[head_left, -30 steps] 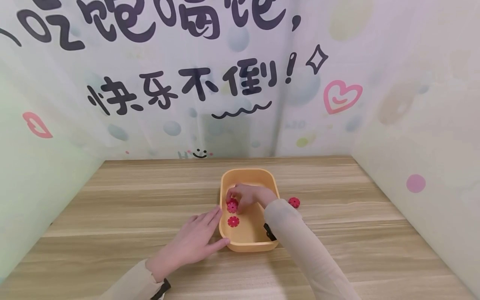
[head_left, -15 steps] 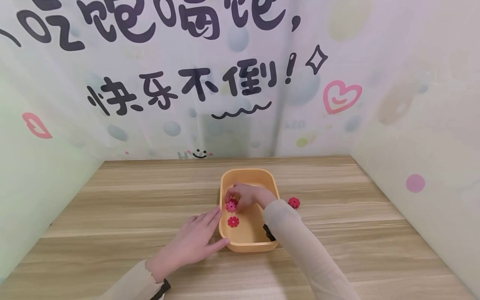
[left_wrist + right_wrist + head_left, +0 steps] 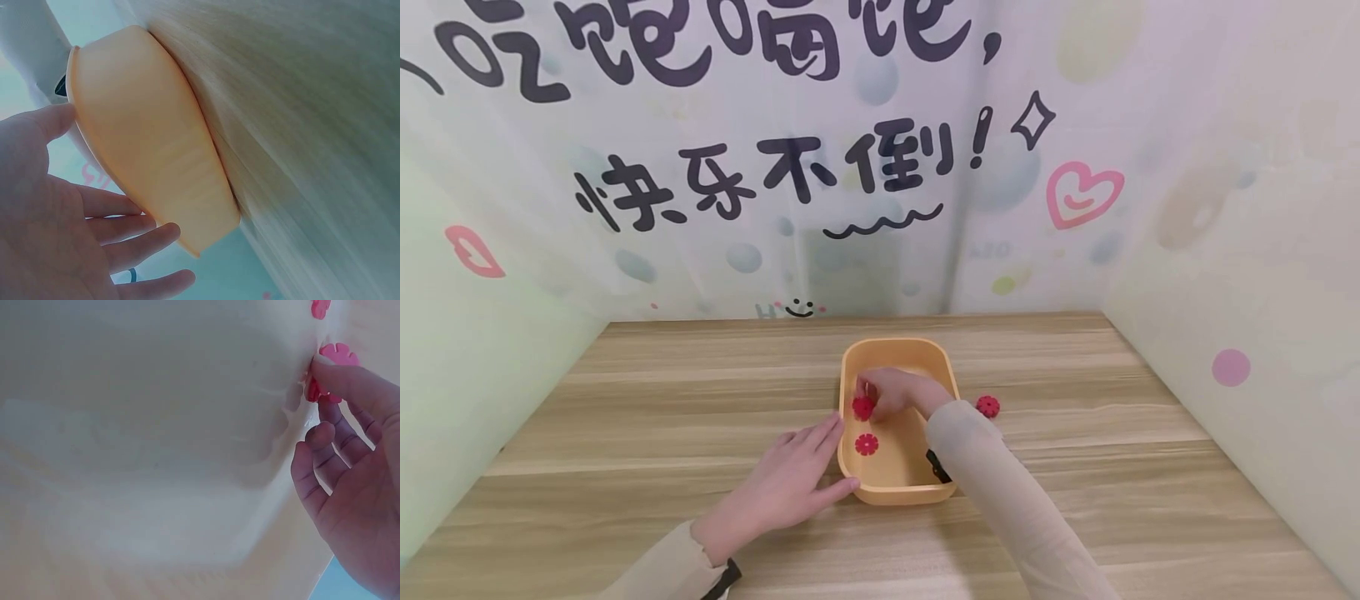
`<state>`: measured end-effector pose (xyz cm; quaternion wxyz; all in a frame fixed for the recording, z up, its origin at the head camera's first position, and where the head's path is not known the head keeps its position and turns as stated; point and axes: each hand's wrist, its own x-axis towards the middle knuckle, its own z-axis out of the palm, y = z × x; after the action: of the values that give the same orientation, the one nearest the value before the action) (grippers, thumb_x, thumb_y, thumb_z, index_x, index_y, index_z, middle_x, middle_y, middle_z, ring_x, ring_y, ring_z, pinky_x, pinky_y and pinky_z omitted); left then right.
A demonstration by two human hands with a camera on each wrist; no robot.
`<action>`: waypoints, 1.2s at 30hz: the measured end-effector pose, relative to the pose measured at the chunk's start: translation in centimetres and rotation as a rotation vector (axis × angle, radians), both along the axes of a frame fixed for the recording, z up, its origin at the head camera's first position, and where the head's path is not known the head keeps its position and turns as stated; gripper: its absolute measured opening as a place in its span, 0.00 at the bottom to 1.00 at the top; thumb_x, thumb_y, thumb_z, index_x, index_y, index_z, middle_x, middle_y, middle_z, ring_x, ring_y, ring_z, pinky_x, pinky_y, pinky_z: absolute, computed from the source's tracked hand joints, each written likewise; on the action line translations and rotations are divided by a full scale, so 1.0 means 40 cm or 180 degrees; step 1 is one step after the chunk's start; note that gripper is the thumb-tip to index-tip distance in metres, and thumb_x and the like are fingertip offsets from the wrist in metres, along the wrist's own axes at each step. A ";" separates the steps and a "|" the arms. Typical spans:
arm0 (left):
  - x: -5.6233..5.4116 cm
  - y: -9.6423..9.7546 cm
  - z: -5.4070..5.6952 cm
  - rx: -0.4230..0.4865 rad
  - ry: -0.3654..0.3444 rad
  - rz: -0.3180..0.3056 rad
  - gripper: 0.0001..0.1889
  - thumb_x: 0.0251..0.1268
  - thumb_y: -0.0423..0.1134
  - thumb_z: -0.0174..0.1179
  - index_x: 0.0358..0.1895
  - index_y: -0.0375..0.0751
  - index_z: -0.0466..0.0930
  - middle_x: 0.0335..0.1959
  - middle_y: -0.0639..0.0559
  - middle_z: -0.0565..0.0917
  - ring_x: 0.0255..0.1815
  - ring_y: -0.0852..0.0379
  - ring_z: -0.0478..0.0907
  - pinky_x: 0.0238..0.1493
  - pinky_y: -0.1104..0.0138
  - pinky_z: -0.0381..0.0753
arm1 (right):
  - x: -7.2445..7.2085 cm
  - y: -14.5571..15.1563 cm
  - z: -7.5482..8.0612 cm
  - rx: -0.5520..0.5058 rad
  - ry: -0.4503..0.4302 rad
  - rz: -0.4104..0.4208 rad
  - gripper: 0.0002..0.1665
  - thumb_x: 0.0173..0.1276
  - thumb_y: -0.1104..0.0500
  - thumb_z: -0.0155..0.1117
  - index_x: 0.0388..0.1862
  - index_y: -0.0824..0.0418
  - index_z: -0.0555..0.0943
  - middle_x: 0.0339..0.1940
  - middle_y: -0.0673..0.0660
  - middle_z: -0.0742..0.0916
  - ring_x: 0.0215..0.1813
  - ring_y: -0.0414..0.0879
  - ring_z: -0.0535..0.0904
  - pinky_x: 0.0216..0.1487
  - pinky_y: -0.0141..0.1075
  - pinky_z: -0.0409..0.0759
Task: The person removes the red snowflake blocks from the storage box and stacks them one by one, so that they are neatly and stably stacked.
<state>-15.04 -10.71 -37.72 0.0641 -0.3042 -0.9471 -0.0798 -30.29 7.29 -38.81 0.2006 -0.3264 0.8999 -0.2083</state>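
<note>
Red plastic flower-shaped disc lies toward near-left corner of orange rectangular tub; right hand pinches second disc (possibly more); outstretched left hand touches left edge; third disc, beyond right edge, suggests work unfinished.

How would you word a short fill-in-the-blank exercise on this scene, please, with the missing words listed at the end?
1. The right hand, not the ____ one, pinches a pink piece.
2. The left hand touches the tub from the ____, not the inside.
3. In the head view, a red item rests on the table to the ____ of the tub, rather than to its left.

Missing words: left; outside; right.
</note>
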 end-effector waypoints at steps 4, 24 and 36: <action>-0.001 0.000 -0.001 -0.0011 -0.0027 0.0013 0.41 0.59 0.64 0.42 0.64 0.31 0.58 0.64 0.41 0.60 0.59 0.45 0.63 0.52 0.48 0.63 | 0.000 0.001 -0.001 -0.0040 -0.0028 0.0049 0.17 0.49 0.68 0.67 0.35 0.56 0.71 0.29 0.50 0.77 0.33 0.42 0.71 0.37 0.30 0.71; -0.004 -0.001 -0.003 -0.0029 -0.0033 0.0009 0.42 0.58 0.67 0.39 0.64 0.32 0.58 0.64 0.42 0.60 0.59 0.45 0.62 0.52 0.48 0.63 | 0.012 -0.008 0.001 -0.0117 -0.0189 0.0056 0.18 0.51 0.66 0.66 0.38 0.55 0.71 0.30 0.50 0.78 0.33 0.42 0.72 0.38 0.30 0.71; -0.002 0.001 -0.002 -0.0020 -0.0015 -0.0006 0.41 0.59 0.65 0.42 0.64 0.32 0.58 0.64 0.41 0.60 0.58 0.44 0.63 0.51 0.48 0.63 | 0.010 -0.004 0.001 -0.0057 -0.0218 0.0065 0.18 0.51 0.65 0.67 0.38 0.53 0.72 0.30 0.50 0.77 0.34 0.42 0.72 0.37 0.30 0.72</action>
<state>-15.13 -10.68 -37.82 0.0608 -0.3050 -0.9472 -0.0775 -29.89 7.12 -38.77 0.2305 -0.3301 0.8872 -0.2253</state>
